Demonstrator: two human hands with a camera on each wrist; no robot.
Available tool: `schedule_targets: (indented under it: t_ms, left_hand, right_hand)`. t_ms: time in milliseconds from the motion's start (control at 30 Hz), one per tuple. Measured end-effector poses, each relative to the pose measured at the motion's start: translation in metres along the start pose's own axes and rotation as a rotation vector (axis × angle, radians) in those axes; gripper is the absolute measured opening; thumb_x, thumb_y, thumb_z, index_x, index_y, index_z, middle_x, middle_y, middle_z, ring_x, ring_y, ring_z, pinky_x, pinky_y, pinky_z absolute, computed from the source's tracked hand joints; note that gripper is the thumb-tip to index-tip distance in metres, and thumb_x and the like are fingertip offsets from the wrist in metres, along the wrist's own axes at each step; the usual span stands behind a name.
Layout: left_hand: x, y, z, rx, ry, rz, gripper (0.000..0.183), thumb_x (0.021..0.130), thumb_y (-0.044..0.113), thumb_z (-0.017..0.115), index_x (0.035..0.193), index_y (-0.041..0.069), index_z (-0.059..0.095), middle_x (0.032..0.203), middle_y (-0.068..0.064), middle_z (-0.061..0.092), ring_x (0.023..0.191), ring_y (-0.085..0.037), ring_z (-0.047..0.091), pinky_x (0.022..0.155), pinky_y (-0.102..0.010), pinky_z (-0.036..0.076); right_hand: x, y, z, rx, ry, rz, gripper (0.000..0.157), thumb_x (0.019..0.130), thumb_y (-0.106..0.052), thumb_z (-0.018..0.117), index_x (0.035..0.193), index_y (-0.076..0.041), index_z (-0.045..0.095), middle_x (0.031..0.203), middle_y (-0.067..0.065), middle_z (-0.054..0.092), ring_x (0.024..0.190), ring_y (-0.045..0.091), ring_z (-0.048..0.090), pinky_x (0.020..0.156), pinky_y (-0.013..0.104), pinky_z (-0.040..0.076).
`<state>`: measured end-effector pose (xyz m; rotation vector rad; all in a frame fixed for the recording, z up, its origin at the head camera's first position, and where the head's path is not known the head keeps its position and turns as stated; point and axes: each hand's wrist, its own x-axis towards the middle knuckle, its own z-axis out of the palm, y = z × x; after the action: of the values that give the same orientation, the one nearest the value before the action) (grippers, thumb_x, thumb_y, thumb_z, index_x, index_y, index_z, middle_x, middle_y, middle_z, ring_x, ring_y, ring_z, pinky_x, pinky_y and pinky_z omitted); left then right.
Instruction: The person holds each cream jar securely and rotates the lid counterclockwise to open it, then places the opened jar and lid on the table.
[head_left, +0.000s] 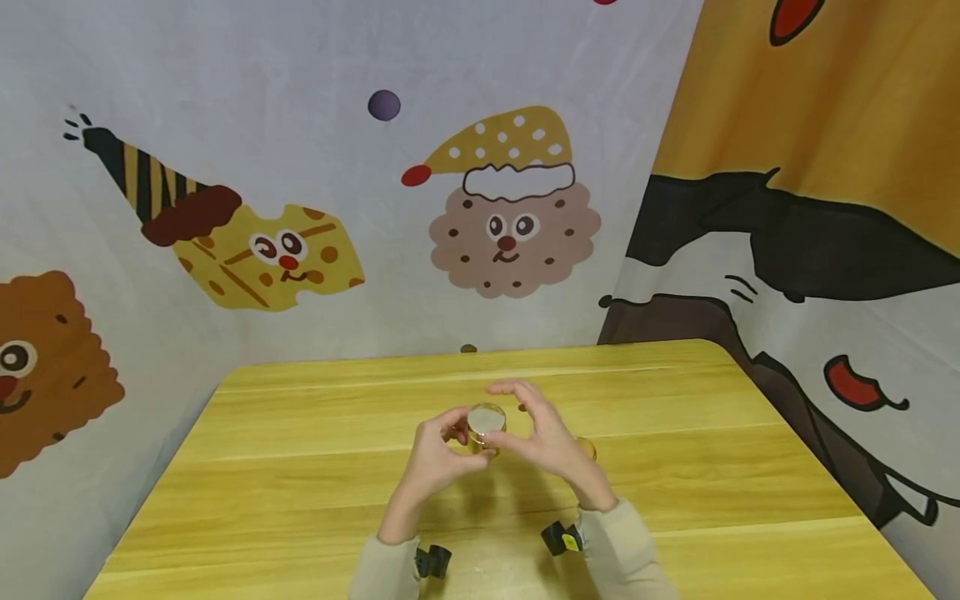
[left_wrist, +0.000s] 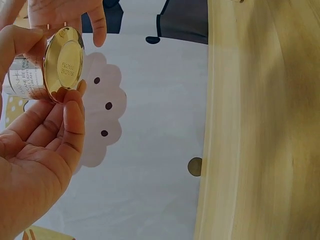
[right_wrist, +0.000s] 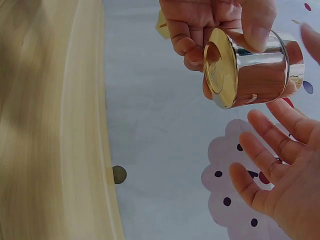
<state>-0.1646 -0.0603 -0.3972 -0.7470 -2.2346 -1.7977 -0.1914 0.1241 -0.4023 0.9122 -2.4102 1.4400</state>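
Jar (right_wrist: 262, 74) gripped by left hand (head_left: 438, 454) between side edges of the desk (head_left: 300, 500), presumably for steadiness. Right hand (head_left: 546, 440) held spread nearby.

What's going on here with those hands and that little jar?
A person's left hand grips a shiny gold jar above the wooden table. The right hand is beside it with its fingers spread. A round golden thing sits on the table, partly hidden behind that hand.
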Motion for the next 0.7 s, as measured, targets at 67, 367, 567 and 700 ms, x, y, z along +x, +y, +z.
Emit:
schedule_targets:
  t_ms: [67,367,567,700]
  left_hand:
    - [0.0,0.0001,0.0,0.002,0.002,-0.002,0.036,0.067,-0.006,0.074,0.102,-0.006,0.066,0.075,-0.004,0.059,0.066,-0.037,0.051,0.062,-0.042,0.05]
    - [0.0001,-0.0001,0.0007,0.016,0.009,0.003,0.034,0.067,-0.005,0.074,0.1,-0.006,0.066,0.075,-0.006,0.061,0.066,-0.03,0.053,0.061,-0.035,0.05]
    - [-0.0004,-0.0021,0.0004,0.014,0.007,0.015,0.035,0.066,-0.006,0.074,0.101,-0.006,0.066,0.076,-0.008,0.061,0.065,-0.032,0.053,0.061,-0.03,0.049]
    - [-0.0005,-0.0034,0.0,0.009,0.01,0.006,0.036,0.066,-0.006,0.074,0.101,-0.007,0.066,0.077,-0.005,0.061,0.066,-0.033,0.052,0.063,-0.027,0.048]
  right_hand:
    - [0.0007,-0.0013,0.0005,0.0,0.017,0.029,0.046,0.075,-0.019,0.079,0.115,-0.011,0.057,0.125,0.003,0.055,0.116,0.021,0.047,0.089,0.041,0.039]
    - [0.0008,0.0002,0.0006,0.025,0.001,-0.043,0.037,0.079,-0.013,0.074,0.113,-0.008,0.063,0.126,0.005,0.054,0.117,0.025,0.046,0.091,0.046,0.04]
    - [-0.0003,0.0024,0.0016,0.024,-0.019,-0.086,0.044,0.082,-0.011,0.07,0.124,-0.006,0.057,0.129,0.008,0.052,0.12,0.027,0.044,0.094,0.05,0.04]
    - [0.0,0.0016,0.0029,0.01,0.008,-0.009,0.051,0.076,-0.017,0.077,0.121,-0.01,0.056,0.127,0.005,0.054,0.117,0.022,0.046,0.089,0.047,0.04]
